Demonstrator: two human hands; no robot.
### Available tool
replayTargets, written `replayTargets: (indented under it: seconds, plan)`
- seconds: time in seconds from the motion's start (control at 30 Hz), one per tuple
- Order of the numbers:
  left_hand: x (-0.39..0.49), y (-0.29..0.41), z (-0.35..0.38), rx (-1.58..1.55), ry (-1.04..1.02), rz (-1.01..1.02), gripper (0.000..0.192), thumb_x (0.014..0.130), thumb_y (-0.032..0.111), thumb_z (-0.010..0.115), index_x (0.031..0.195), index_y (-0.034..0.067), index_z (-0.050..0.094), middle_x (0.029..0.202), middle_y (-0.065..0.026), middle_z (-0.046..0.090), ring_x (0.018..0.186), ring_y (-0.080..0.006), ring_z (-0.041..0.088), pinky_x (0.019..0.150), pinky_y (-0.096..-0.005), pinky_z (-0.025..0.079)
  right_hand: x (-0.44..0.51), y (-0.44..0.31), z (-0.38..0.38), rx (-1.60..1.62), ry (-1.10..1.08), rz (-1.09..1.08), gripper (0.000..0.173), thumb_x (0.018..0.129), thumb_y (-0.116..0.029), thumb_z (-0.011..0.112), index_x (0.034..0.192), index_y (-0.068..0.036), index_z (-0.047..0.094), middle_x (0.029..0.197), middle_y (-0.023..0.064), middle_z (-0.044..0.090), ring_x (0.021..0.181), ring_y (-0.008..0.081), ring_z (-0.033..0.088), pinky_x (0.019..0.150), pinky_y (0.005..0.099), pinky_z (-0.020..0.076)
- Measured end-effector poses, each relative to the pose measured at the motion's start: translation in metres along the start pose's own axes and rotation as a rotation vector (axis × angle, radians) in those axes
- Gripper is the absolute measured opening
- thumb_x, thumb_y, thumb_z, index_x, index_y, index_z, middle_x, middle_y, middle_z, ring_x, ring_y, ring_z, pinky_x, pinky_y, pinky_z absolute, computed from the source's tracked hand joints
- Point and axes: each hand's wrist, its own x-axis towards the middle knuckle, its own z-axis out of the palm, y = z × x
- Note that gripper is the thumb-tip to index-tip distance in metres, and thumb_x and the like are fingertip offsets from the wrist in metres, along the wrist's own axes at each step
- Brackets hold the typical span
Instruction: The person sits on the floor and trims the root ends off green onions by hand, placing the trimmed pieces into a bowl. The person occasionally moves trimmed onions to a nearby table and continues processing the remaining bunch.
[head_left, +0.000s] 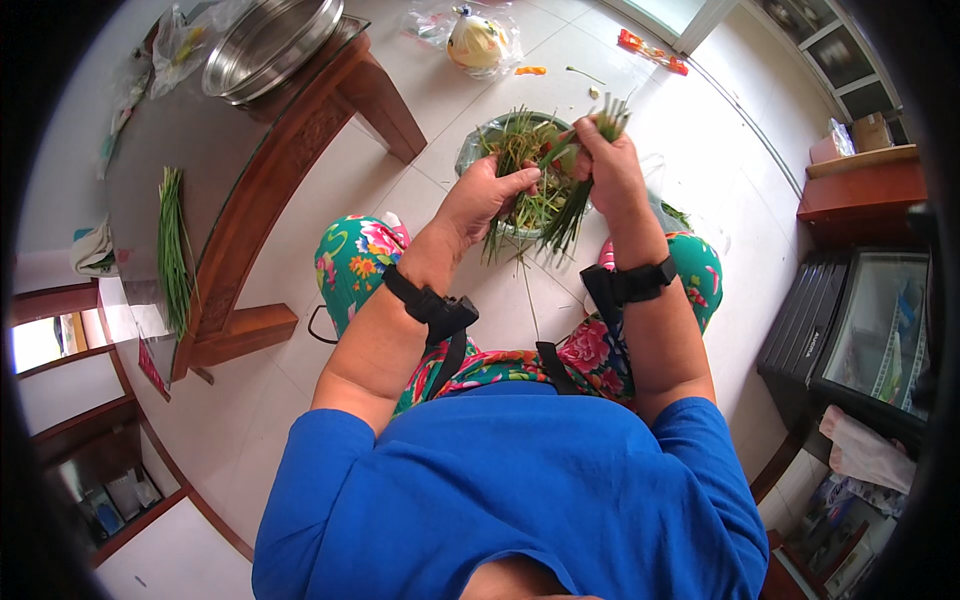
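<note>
My right hand (613, 165) grips a bunch of long green stalks, perhaps garlic chives (576, 214); their cut ends stick up past my thumb and the leaves hang down. Beside it, my left hand (484, 193) is closed around a looser bunch of yellowish-green stalks (514, 142). Both hands are over a round bin lined with a clear plastic bag (471, 154). Inside the bin lie vegetable scraps (551, 202), partly hidden by the stalks. A strand stretches between the two hands.
At left stands a glass-topped wooden table (225, 161) with a bundle of green stalks (172, 251) and a steel pan (274, 52). A tied plastic bag (478, 45) and an orange-red wrapper (651, 51) lie on the tiled floor. To the right is a glass-topped freezer (870, 322).
</note>
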Motion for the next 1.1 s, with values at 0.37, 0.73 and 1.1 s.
replayTargets:
  seconds: [0.37,0.73,1.1]
  plan:
    - [-0.004,0.004,0.004,0.078,-0.014,-0.051,0.021,0.087,0.022,0.067,0.103,0.011,0.059,0.085,0.0037,0.060,0.072,-0.0027,0.052,0.059,-0.0182,0.036,0.000,-0.037,-0.028,0.146,0.143,-0.248,0.011,0.100,-0.016,0.050,0.098,-0.005,0.049,0.089,0.0204,0.067,0.056,0.0123,0.050,0.052,0.0279,0.0456]
    - [0.006,-0.007,-0.003,-0.022,0.226,0.086,0.012,0.086,0.019,0.065,0.094,0.011,0.061,0.076,0.0037,0.058,0.061,-0.0035,0.046,0.053,-0.0200,0.035,-0.006,-0.028,-0.014,0.163,0.091,-0.368,0.014,0.099,-0.017,0.052,0.101,-0.004,0.050,0.075,0.0085,0.059,0.060,0.0136,0.052,0.056,0.0295,0.0454]
    - [0.011,-0.008,-0.003,-0.043,0.312,0.259,0.018,0.087,0.015,0.070,0.101,0.007,0.062,0.086,0.0006,0.062,0.057,-0.0035,0.045,0.050,-0.0214,0.040,-0.003,-0.043,-0.031,0.029,0.250,-0.434,0.017,0.100,-0.019,0.051,0.102,-0.002,0.052,0.075,0.0072,0.058,0.063,0.0131,0.050,0.058,0.0286,0.0433]
